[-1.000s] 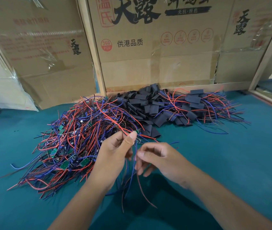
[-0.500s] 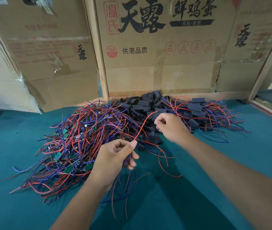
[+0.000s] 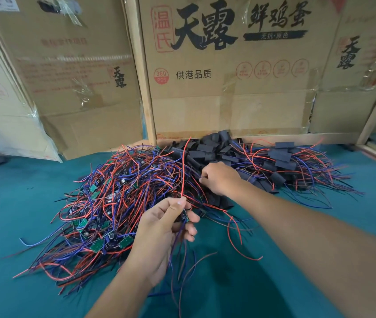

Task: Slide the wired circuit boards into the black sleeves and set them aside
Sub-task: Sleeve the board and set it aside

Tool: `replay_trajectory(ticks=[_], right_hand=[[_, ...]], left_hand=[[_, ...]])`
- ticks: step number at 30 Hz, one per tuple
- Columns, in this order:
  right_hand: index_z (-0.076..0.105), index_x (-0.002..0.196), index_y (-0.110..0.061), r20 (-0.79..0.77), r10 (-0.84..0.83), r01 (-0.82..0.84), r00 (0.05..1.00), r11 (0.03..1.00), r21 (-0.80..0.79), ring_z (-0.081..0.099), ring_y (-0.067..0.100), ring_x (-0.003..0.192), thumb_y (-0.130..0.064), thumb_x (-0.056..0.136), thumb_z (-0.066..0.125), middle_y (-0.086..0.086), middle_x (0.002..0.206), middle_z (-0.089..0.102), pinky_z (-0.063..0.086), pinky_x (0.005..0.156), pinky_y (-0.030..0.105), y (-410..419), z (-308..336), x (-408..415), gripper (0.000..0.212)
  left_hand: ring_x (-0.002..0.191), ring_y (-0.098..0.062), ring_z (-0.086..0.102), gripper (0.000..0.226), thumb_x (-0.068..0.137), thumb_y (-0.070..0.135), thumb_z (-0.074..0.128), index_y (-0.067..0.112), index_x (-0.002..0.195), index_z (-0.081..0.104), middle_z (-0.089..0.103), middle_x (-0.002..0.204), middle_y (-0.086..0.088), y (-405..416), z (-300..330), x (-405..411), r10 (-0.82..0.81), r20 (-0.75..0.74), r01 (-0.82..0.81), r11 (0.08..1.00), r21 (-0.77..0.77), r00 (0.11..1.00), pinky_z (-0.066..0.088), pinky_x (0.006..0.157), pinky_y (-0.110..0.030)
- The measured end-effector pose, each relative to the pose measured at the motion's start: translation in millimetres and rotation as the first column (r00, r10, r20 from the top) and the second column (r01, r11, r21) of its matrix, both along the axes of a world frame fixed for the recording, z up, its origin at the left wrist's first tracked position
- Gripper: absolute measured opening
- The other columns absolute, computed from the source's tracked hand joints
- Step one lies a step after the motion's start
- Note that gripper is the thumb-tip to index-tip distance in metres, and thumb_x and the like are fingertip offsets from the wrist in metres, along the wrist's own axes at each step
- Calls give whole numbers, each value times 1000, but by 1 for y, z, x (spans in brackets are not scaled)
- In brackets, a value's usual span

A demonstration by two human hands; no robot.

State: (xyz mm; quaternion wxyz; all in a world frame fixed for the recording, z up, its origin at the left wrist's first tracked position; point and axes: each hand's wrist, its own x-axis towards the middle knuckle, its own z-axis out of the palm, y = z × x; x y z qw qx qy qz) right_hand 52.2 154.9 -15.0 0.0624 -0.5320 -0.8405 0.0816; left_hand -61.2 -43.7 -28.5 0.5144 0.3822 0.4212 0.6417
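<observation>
My left hand [image 3: 164, 228] pinches a small wired circuit board [image 3: 184, 217] above the teal table; its red wire rises upward and its dark wires hang below. My right hand [image 3: 220, 177] reaches into the heap of empty black sleeves [image 3: 207, 150], fingers curled at a sleeve; what it grips is hidden. A big tangle of bare green boards with red and blue wires [image 3: 113, 198] lies to the left. Boards that sit inside black sleeves [image 3: 283, 157] lie in a pile at the right.
Cardboard boxes [image 3: 228, 65] and a wooden post [image 3: 143, 88] stand like a wall right behind the piles. The teal table surface [image 3: 297, 230] stretches toward me under my forearms. A wooden frame edge [image 3: 375, 115] borders the far right.
My right hand went from beside the left hand out to the black sleeve heap and now digs in lower. The left hand kept the board, and its red wire swung upright.
</observation>
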Motion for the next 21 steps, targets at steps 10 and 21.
replay_trajectory(ticks=[10, 21], right_hand=[[51, 78, -13, 103, -45, 34, 994, 994, 103, 52, 31, 74, -36, 97, 59, 8, 88, 59, 41, 65, 36, -5, -7, -7, 31], [62, 101, -14, 189, -76, 23, 979, 963, 269, 60, 32, 104, -10, 91, 57, 11, 111, 67, 40, 92, 42, -14, 2, 12, 12]], left_hand=[[52, -21, 54, 27, 89, 31, 64, 5, 89, 68, 64, 76, -16, -2, 2, 3, 13, -49, -12, 1000, 14, 999, 46, 48, -26], [56, -25, 61, 16, 82, 25, 66, 9, 80, 66, 68, 78, -22, -1, 1, 2, 17, -13, -17, 1000, -11, 1000, 49, 49, -28]])
